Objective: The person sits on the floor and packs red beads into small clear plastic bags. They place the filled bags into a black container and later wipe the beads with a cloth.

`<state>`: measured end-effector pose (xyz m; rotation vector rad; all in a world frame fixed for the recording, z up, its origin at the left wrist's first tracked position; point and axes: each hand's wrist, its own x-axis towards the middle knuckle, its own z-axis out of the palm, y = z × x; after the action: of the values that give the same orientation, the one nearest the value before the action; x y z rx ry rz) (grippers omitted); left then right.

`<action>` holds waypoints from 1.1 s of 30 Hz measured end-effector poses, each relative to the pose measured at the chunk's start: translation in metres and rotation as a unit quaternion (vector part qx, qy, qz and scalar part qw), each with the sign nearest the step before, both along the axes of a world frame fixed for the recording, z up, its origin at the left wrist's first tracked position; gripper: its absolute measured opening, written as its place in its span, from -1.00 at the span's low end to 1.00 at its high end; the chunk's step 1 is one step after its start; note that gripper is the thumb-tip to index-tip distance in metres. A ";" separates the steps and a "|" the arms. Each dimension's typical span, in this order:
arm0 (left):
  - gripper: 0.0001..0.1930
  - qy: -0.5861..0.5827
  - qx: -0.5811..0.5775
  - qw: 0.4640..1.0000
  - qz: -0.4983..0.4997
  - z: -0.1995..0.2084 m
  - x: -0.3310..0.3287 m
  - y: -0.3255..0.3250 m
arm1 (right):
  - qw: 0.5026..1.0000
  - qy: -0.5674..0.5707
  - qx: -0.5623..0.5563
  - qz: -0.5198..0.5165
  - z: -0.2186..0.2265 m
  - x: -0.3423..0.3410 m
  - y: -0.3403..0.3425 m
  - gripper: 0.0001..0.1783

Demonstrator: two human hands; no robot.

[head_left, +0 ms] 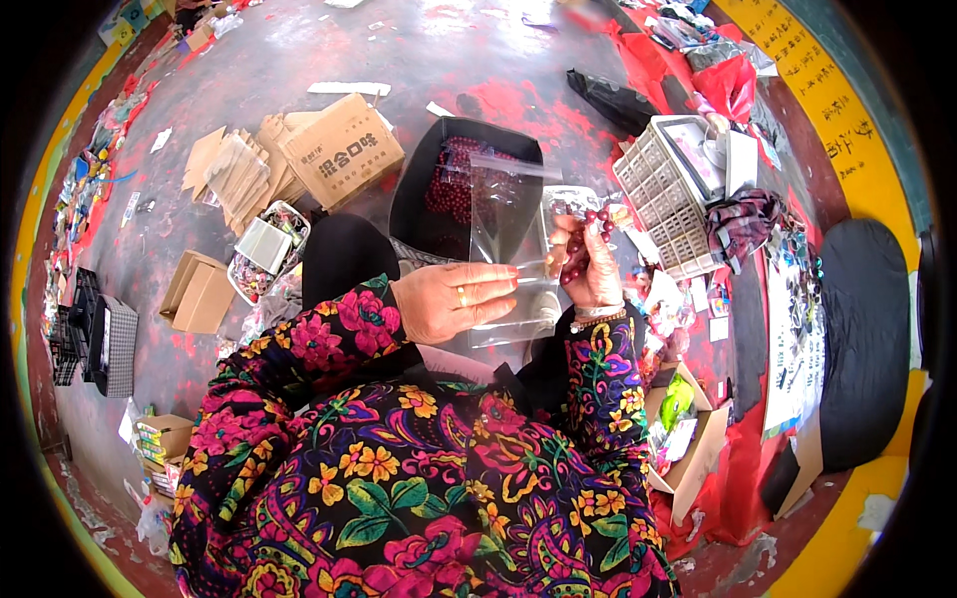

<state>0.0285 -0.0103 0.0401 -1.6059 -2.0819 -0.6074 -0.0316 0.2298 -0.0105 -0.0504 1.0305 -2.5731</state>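
Observation:
In front of me, a clear plastic bag point(503, 214) is held up between my hands. My left hand point(454, 301), with a ring on one finger, has its long fingers laid along the bag's side; its thumb is hidden. Dark red bead strings point(576, 261) are gripped in my right hand point(596, 271), close to the bag's right edge. Whether this hand also pinches the bag, I cannot tell. Just beyond stands a black open bin point(411, 189) with many dark red beads point(454, 184) inside, partly seen through the bag.
A closed cardboard box point(344, 149) and flattened cardboard point(231, 174) lie beyond to the left, near a white basket of small items point(239, 279). On the right are a light plastic crate point(658, 189) and an open carton point(698, 453). A dark cushion-like seat point(867, 344) stands far right.

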 end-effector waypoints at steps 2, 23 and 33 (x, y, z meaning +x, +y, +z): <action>-0.63 -0.023 -0.005 0.999 -0.025 -0.009 0.003 0.000 | 1.000 0.011 0.000 0.019 0.006 0.004 -0.004 -0.67; -0.74 -0.611 0.409 0.641 0.222 0.000 -0.026 -0.005 | 0.981 0.133 0.087 -0.107 -0.006 -0.003 0.001 -0.88; -0.83 -0.727 0.399 0.550 0.098 0.001 -0.055 0.016 | 0.981 0.118 0.130 -0.078 0.001 0.006 -0.007 -0.89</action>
<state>-0.0263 0.0052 0.0412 0.0071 -1.9253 -2.9116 -0.0260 0.2227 -0.0097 -0.2190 1.5071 -2.5916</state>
